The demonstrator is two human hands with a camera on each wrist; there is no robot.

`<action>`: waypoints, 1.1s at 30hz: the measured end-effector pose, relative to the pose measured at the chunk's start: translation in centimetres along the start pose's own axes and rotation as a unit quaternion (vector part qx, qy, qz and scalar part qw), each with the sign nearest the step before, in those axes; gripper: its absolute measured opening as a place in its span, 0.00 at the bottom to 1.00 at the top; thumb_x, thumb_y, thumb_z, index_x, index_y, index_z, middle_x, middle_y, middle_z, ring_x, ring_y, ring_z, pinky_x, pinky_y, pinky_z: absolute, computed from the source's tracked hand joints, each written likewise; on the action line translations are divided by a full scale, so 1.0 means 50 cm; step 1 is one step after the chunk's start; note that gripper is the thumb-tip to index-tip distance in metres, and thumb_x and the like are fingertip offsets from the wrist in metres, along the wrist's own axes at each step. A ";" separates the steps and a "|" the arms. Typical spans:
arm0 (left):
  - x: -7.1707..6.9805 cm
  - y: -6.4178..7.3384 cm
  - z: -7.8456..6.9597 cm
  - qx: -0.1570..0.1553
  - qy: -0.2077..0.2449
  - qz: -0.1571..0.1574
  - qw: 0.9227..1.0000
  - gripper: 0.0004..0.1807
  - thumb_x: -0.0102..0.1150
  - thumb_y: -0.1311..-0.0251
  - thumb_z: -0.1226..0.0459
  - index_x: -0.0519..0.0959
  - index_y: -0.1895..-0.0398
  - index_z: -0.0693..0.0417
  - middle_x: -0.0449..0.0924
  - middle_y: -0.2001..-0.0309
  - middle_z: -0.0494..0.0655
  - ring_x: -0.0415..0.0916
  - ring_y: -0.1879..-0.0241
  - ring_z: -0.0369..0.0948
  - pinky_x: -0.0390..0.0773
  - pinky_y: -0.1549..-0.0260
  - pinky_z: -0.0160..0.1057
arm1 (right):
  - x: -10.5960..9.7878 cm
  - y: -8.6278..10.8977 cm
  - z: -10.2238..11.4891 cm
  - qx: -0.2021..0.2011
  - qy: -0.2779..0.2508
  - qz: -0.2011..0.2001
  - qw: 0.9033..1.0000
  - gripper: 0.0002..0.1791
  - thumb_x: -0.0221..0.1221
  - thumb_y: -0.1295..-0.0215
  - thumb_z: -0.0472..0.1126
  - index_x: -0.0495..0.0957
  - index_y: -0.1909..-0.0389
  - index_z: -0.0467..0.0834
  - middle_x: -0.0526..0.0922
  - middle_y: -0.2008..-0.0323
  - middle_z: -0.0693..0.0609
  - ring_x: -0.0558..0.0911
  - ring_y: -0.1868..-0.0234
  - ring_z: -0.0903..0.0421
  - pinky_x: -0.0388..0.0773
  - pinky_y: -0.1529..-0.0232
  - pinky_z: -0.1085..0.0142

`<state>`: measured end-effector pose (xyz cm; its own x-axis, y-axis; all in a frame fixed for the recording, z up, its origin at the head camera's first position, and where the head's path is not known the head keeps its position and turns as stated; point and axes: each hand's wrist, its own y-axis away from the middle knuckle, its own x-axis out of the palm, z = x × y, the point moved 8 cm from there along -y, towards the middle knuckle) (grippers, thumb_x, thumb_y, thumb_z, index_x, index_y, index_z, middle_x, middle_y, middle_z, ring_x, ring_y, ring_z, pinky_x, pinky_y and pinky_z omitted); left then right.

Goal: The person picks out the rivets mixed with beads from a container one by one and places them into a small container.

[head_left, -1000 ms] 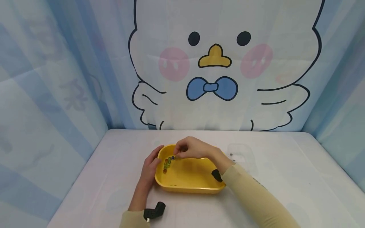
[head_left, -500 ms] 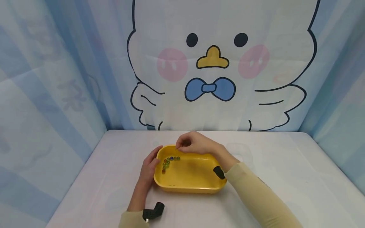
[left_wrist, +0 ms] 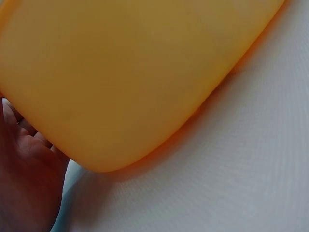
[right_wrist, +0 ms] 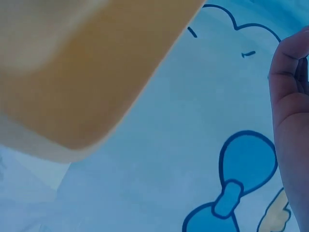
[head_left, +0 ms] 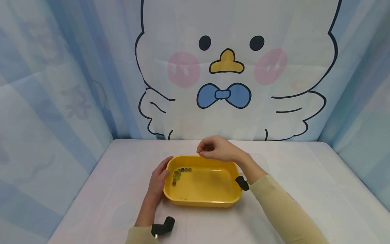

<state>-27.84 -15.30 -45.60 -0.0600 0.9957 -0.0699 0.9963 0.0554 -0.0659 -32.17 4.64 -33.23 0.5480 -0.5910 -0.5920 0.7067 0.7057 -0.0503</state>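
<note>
A yellow plastic basin stands on the table, and several glass marbles lie inside it. They run along its left side and bend right near the far wall, with a blue marble at the bend and a reddish one nearest the front. My left hand grips the basin's left end, thumb at the rim and fingers along the outside. Over the far rim is my right hand, fingers loosely curved and nothing visible in them. The right wrist view shows part of that hand beside the basin.
The basin sits on a pale cloth-covered table. Behind it hangs a curtain with a cartoon bird, and blue-white curtains stand at both sides. A black wrist camera sits on the left forearm, another on the right.
My right hand has let go of a marble at the right end of the row, lifted out of the basin, and moved up and right past its far rim. The left hand keeps its hold.
</note>
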 end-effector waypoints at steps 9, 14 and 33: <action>-0.003 0.002 0.000 0.000 0.003 0.002 1.000 0.31 0.41 0.34 0.71 0.66 0.26 0.57 0.63 0.26 0.52 0.57 0.26 0.49 0.53 0.28 0.50 | -0.034 0.027 -0.007 -0.009 0.008 -0.034 0.999 0.05 0.61 0.33 0.33 0.83 0.59 0.40 0.83 0.61 0.50 0.78 0.63 0.51 0.81 0.58 0.65; -0.003 0.001 0.000 0.002 0.005 0.002 1.000 0.31 0.41 0.34 0.71 0.66 0.26 0.57 0.63 0.26 0.52 0.57 0.26 0.48 0.53 0.28 0.50 | -0.054 0.047 -0.014 -0.007 -0.005 -0.054 0.999 0.06 0.61 0.33 0.33 0.83 0.58 0.39 0.83 0.60 0.47 0.78 0.63 0.50 0.81 0.57 0.66; 0.001 0.001 0.002 -0.002 0.004 0.000 1.000 0.31 0.40 0.35 0.71 0.66 0.26 0.55 0.63 0.26 0.52 0.57 0.26 0.49 0.53 0.28 0.51 | -0.110 0.136 -0.098 0.028 -0.009 -0.129 0.991 0.05 0.62 0.32 0.35 0.82 0.58 0.38 0.82 0.60 0.43 0.78 0.63 0.48 0.80 0.59 0.67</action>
<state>-27.78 -15.25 -45.69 -0.0589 0.9963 -0.0627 0.9966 0.0550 -0.0621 -32.57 14.59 -34.26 0.3532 -0.7568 -0.5500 0.8480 0.5073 -0.1534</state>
